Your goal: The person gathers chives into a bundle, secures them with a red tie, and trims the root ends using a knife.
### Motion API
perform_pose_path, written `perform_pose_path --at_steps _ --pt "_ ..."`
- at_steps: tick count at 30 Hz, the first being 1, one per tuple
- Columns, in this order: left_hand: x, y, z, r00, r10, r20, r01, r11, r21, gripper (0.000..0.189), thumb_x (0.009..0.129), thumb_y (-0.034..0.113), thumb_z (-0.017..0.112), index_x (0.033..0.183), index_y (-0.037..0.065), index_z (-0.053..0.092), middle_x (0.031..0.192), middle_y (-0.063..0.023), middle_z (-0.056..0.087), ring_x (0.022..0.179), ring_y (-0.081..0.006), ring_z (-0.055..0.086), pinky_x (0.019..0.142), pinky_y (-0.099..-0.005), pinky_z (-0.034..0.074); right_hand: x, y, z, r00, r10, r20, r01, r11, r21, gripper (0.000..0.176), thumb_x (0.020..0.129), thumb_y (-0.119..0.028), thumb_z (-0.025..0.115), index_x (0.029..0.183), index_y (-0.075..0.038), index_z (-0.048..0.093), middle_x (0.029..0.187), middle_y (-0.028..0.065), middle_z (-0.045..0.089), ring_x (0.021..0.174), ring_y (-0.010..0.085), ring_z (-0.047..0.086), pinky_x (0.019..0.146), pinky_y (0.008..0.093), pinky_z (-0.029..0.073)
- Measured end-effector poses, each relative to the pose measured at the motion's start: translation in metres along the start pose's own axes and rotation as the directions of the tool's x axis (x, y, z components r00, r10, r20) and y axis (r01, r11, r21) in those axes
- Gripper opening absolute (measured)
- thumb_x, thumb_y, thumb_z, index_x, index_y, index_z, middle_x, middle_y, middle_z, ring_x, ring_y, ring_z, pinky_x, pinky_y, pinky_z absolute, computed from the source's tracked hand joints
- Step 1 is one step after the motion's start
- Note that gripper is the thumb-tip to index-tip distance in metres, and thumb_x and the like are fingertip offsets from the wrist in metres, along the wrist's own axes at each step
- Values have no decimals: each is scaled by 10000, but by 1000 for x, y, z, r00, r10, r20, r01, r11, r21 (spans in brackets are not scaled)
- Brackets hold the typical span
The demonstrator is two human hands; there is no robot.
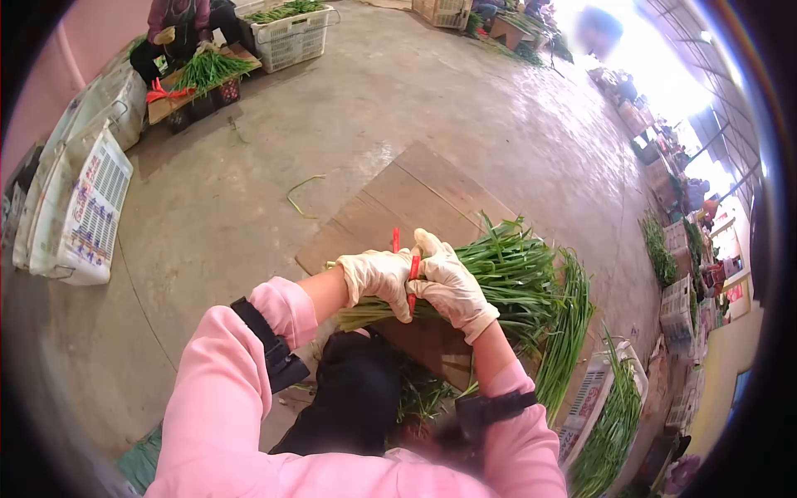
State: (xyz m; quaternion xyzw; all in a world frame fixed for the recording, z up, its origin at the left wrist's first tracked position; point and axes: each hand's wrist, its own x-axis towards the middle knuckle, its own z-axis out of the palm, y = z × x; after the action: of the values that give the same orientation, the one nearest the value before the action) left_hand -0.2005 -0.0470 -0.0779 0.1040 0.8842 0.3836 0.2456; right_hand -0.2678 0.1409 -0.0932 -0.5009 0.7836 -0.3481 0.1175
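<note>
Evidently, hands (379,277) grip red strip (413,270); crate (100,206) lettering illegible.

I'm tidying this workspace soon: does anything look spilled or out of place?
Yes: a bent green stalk lies loose on the floor beyond the cardboard, apart from the greens. Leafy scraps also lie scattered beside the dark-trousered leg.

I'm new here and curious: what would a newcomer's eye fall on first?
Probably the bright red strip between the cream-gloved left hand and cream-gloved right hand, low in the centre, over long, leafy green stalks on a flat brown board. Next, perhaps, the white perforated plastic crate at the left, and the seated co-worker at top left, behind another green heap.
</note>
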Motion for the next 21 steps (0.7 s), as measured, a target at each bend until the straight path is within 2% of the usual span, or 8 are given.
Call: perform_pose_path --at_steps 1,2,6,9,10,11,13,21 --pt "-1 -4 -2 999 31 15 -30 997 -65 895 592 371 935 1370 127 567 1376 -120 584 1229 -322 578 1021 -411 452 2 4 1 999 37 31 -37 999 19 316 749 -191 800 1045 -98 734 1531 235 456 1434 397 393 1214 437 257" --pt "0 -17 0 989 151 9 -140 938 -317 856 668 344 926 1393 103 539 1419 -98 578 1260 -257 556 1057 -373 423 4 8 2 998 37 57 -33 998 -56 317 793 -231 770 1070 -82 730 1491 217 504 1409 372 423 1200 406 274" --pt "-3 -30 -7 976 217 -31 -190 764 -616 631 880 321 784 1397 64 529 1357 -72 612 1271 -183 520 1079 -334 401 16 10 1 973 58 223 -48 997 -54 291 882 -280 689 1091 -79 704 1376 121 600 1343 292 485 1146 389 312" --pt "-16 -23 -21 953 296 -61 -231 584 -778 414 1019 317 633 1330 47 587 1296 -58 634 1241 -153 530 1060 -315 415 17 3 -4 972 1 237 -36 989 142 258 889 -259 682 1087 -94 691 1319 98 621 1262 298 521 1107 392 339" --pt "-15 -38 -24 977 212 3 -132 618 -775 381 1053 325 575 1295 33 613 1246 -46 659 1171 -130 569 1017 -300 446 16 13 -4 968 -12 252 -25 990 142 212 893 -235 671 1055 -98 677 1222 86 630 1181 299 539 1057 394 366" --pt "-20 -45 -24 989 144 -38 -109 523 -845 395 1051 334 577 1306 34 609 1216 -39 674 1096 -122 600 979 -310 475 17 14 -6 964 -19 266 -10 994 108 206 891 -233 671 1047 -98 672 1191 84 625 1163 298 540 1042 395 372" --pt "-29 -63 -24 994 -103 -32 24 502 -864 430 1050 371 569 1324 42 612 1229 -58 676 1127 -139 613 995 -333 484 19 4 -12 955 -33 296 22 999 40 194 887 -227 672 1031 -98 661 1128 81 616 1128 297 543 1011 396 384" --pt "-48 -95 21 935 -58 -349 -311 334 -890 541 1092 417 433 1404 -7 557 1338 -138 648 1229 -203 610 1079 -349 461 19 -19 -17 953 83 291 -90 996 12 228 896 -217 655 1092 -102 640 1144 62 561 1187 266 496 1059 384 327"
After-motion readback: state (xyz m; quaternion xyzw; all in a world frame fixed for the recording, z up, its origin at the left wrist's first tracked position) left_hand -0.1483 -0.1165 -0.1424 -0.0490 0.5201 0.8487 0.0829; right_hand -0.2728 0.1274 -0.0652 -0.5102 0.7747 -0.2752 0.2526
